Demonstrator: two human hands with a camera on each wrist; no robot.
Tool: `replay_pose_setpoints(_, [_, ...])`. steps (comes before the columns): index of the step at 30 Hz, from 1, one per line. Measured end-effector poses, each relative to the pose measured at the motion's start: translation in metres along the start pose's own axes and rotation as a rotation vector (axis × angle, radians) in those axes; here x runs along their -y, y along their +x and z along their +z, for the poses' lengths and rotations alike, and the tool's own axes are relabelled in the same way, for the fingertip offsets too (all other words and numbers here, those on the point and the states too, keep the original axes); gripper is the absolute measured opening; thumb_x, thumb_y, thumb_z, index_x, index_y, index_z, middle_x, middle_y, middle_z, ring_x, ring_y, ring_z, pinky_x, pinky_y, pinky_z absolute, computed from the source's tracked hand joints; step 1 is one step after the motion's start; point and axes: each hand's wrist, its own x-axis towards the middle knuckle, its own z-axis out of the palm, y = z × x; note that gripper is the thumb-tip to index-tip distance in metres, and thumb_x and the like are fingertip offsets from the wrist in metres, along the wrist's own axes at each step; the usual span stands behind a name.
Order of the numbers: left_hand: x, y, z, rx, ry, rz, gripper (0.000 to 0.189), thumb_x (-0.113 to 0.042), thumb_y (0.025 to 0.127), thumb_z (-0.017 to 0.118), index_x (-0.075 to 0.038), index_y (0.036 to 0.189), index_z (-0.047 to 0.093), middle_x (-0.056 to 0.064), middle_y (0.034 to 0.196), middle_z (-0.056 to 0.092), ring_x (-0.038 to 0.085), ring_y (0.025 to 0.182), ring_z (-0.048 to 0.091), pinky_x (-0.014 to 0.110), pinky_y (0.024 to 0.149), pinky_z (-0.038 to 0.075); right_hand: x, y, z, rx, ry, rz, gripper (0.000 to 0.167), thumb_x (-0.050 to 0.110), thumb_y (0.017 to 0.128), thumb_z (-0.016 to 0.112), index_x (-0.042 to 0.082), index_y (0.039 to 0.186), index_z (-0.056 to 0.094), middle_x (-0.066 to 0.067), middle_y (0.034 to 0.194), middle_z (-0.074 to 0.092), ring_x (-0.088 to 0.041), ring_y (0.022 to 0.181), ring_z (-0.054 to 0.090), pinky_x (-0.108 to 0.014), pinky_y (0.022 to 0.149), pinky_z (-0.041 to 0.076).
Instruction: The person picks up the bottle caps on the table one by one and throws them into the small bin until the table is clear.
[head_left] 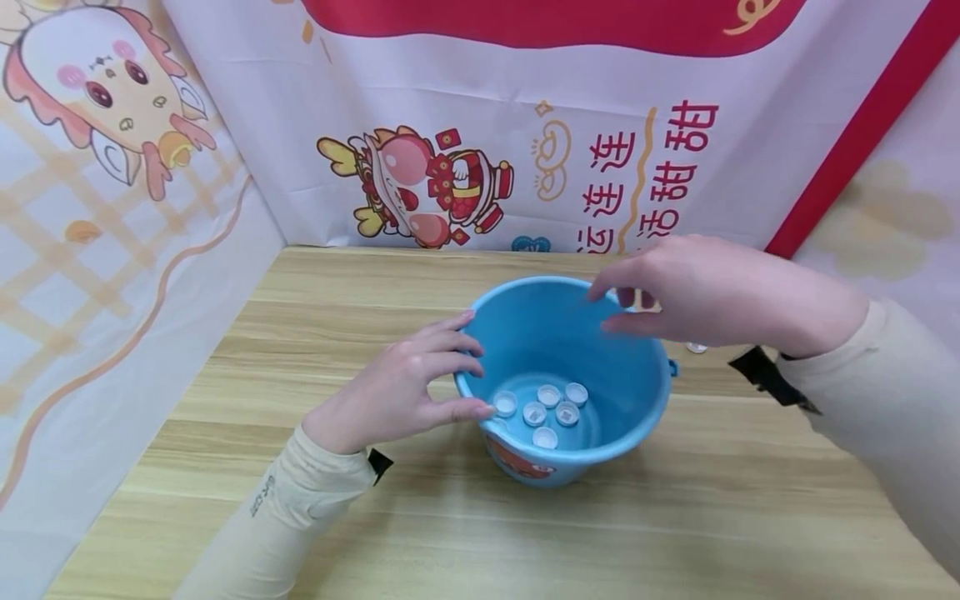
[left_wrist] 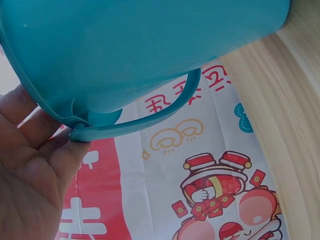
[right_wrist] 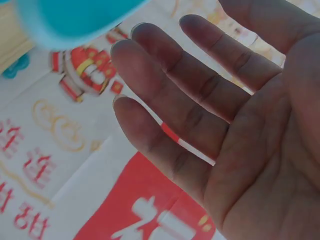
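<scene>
A light blue bucket [head_left: 540, 325] stands on the wooden table, with several small white round caps [head_left: 549, 396] lying on its bottom. My left hand [head_left: 408, 379] holds the bucket's left rim, fingers over the edge and thumb at the near side. In the left wrist view, the fingertips are at the rim beside the hinge of the blue handle [left_wrist: 145, 124]. My right hand [head_left: 697, 292] hovers over the right rim, its fingers spread and bent a little. The right wrist view shows that palm [right_wrist: 265, 160] with nothing in it.
Another white cap [head_left: 697, 347] lies on the table [head_left: 337, 308] to the right of the bucket, partly hidden by my right hand. Printed cloth [head_left: 450, 92] with red characters and cartoon figures hangs behind the table and along its sides.
</scene>
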Motion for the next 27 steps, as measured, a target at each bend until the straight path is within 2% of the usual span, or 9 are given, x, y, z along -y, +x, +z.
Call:
replay_pose_setpoints(7, [0.0,0.0,0.001,-0.009,-0.006,0.007,0.051,-0.053,0.085,0.072,-0.01,0.111,0.075,0.007,0.122,0.067,0.026,0.142,0.037,0.048,0.102,0.046,-0.05,-0.015,0.014,-0.04,0.021,0.085,0.035,0.026,0.08,0.085,0.02,0.112,0.072,0.006,0.088,0.068,-0.012,0.077,0.064,-0.034,0.065,0.059])
replay_pose_setpoints(13, [0.0,0.0,0.002,-0.014,-0.012,0.006,0.053,-0.054,0.085,0.071,-0.009,0.114,0.074,0.006,0.123,0.066,0.026,0.142,0.036,0.048,0.103,0.045,-0.105,-0.033,0.039,0.02,0.094,0.235,0.035,0.026,0.084,0.081,0.016,0.115,0.07,0.002,0.09,0.067,-0.012,0.072,0.063,-0.031,0.061,0.057])
replay_pose_setpoints(17, [0.0,0.0,0.002,-0.018,-0.014,0.015,0.055,-0.056,0.086,0.069,-0.01,0.113,0.074,0.007,0.123,0.067,0.026,0.142,0.037,0.048,0.102,0.046,-0.147,-0.05,0.065,0.077,0.155,0.298,0.036,0.029,0.087,0.078,0.011,0.116,0.069,0.001,0.094,0.067,-0.015,0.078,0.063,-0.034,0.065,0.057])
replay_pose_setpoints(20, [0.0,0.001,0.002,-0.02,-0.016,0.018,0.056,-0.058,0.086,0.067,-0.01,0.113,0.074,0.007,0.122,0.067,0.026,0.142,0.037,0.048,0.102,0.046,-0.179,-0.066,0.087,0.075,0.202,0.304,0.032,0.027,0.088,0.077,0.008,0.114,0.07,0.001,0.093,0.068,-0.015,0.08,0.064,-0.035,0.068,0.057])
replay_pose_setpoints(24, [0.0,0.001,0.002,-0.021,-0.017,0.017,0.058,-0.06,0.086,0.065,-0.009,0.113,0.074,0.006,0.122,0.067,0.026,0.142,0.036,0.048,0.102,0.046,-0.218,-0.088,0.118,0.07,0.202,0.337,0.029,0.024,0.088,0.076,0.007,0.111,0.071,0.001,0.09,0.069,-0.014,0.08,0.064,-0.035,0.07,0.053])
replay_pose_setpoints(27, [0.0,0.001,0.002,-0.017,-0.019,0.012,0.058,-0.059,0.086,0.066,-0.009,0.113,0.074,0.006,0.122,0.067,0.026,0.142,0.036,0.048,0.102,0.046,-0.241,-0.104,0.14,0.109,0.202,0.386,0.035,0.026,0.086,0.077,0.003,0.112,0.07,-0.001,0.091,0.069,-0.017,0.081,0.064,-0.038,0.07,0.051])
